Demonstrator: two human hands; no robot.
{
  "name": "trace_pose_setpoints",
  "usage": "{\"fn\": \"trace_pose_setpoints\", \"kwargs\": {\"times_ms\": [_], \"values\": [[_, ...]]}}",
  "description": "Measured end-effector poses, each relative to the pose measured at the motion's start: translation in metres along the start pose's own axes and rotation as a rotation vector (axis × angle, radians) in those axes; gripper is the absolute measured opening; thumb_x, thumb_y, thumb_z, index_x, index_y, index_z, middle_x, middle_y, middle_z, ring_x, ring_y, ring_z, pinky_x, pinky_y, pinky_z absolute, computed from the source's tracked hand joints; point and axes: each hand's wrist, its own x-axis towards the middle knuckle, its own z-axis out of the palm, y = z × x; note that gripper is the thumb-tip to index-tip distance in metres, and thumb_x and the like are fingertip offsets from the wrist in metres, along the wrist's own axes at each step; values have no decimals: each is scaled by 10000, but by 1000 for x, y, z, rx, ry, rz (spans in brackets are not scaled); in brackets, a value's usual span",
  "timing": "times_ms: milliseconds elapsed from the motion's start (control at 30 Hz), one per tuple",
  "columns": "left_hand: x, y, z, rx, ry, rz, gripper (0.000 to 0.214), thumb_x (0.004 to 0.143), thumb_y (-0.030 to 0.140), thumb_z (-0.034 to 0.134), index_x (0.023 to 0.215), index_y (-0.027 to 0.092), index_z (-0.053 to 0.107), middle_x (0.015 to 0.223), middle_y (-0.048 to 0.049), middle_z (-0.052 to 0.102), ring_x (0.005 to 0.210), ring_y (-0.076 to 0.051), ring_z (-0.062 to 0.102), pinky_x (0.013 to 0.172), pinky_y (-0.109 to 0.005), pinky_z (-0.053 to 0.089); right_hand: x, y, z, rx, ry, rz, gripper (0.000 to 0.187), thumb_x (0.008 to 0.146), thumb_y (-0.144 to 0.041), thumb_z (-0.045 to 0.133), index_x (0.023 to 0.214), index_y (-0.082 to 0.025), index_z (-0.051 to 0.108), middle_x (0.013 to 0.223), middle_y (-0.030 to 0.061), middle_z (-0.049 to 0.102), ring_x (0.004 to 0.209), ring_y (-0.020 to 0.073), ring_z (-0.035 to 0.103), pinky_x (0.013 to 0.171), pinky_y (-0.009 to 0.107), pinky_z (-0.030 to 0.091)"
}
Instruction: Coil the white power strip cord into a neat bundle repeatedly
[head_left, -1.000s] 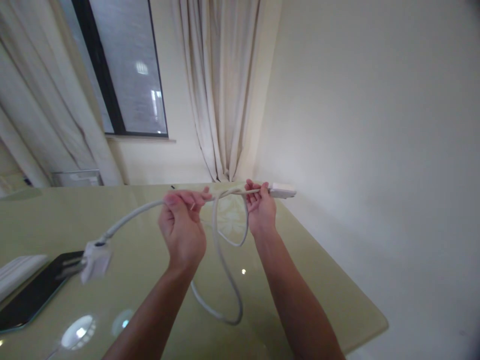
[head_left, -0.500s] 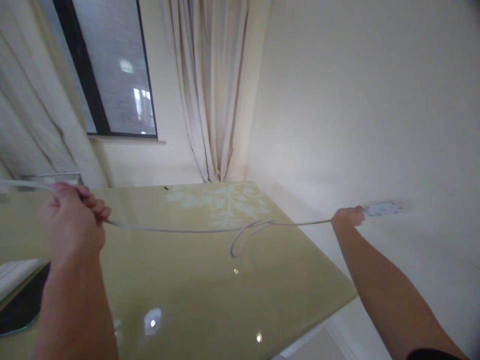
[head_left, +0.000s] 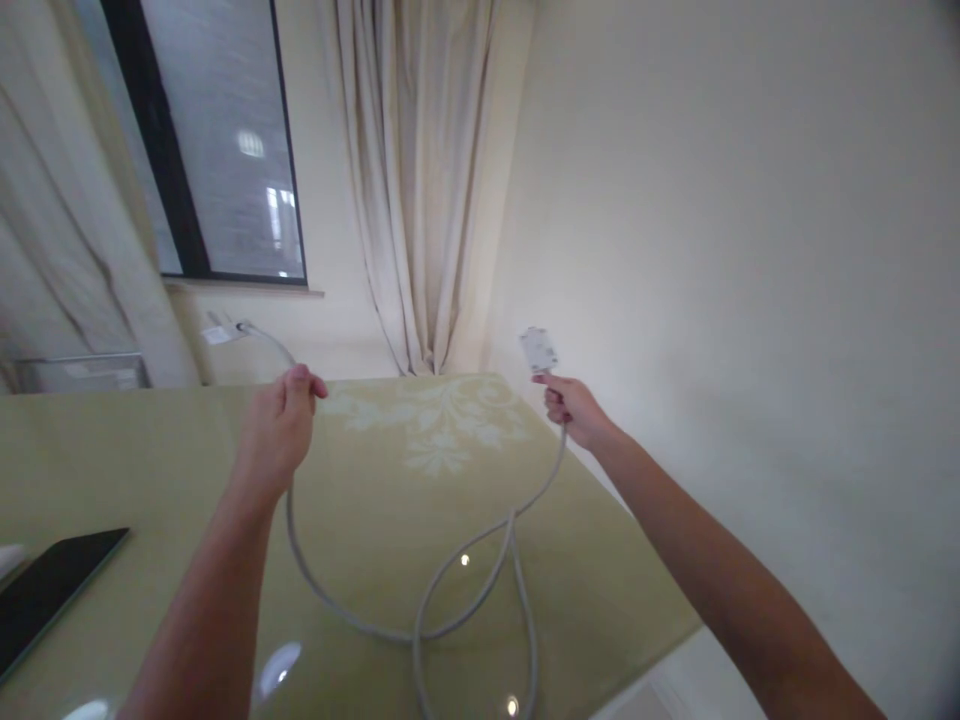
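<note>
A pale grey extension cord [head_left: 352, 622] runs between my hands and hangs in loose loops over the table. My left hand [head_left: 281, 415] is closed around the cord, a short way below its plug end [head_left: 225, 330], which sticks out up and to the left with a white piece at it. At the other end, my right hand [head_left: 574, 408] grips the cord just under a white block with small dark marks [head_left: 538, 350], which looks like the socket end. The loops cross each other near the table's front edge.
The glossy olive-yellow table [head_left: 187, 470] has a white leaf pattern at its far corner. A flat black panel [head_left: 52, 590] lies at the left. Beyond stand a curtain [head_left: 427, 190], a dark-framed window [head_left: 225, 140] and a plain wall [head_left: 735, 230] on the right.
My hands have come closer together, the left moving right and the right moving left. The cord, stretched nearly straight before, now sags in wide loops, and its plug end has come into view.
</note>
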Motion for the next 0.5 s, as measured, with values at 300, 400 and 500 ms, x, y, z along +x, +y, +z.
{"fn": "trace_pose_setpoints", "kwargs": {"times_ms": [300, 400, 500], "values": [[-28, 45, 38, 244, -480, 158, 496, 1076, 533, 362, 750, 240, 592, 709, -23, 650, 697, -220, 597, 683, -330, 415, -79, 43, 166, 450, -803, 103, 601, 857, -770, 688, 748, -180, 661, 622, -39, 495, 533, 82, 341, 478, 231, 164], [-33, 47, 43, 271, -520, 141, 463, 1083, 518, 397, 775, 233, 592, 779, -29, 697, 734, -216, 621, 714, -330, 421, -80, 48, 176, 514, -604, 53, 583, 761, -763, 774, 818, -183, 734, 603, -62, 460, 546, 87, 323, 503, 249, 179], [-34, 44, 52, 242, -410, 63, 520, 1070, 562, 399, 708, 227, 565, 672, -22, 617, 645, -196, 564, 625, -315, 395, -73, 50, 174, 467, -420, -46, 520, 792, -685, 769, 886, -176, 815, 608, -41, 513, 572, 99, 363, 533, 264, 233]]}}
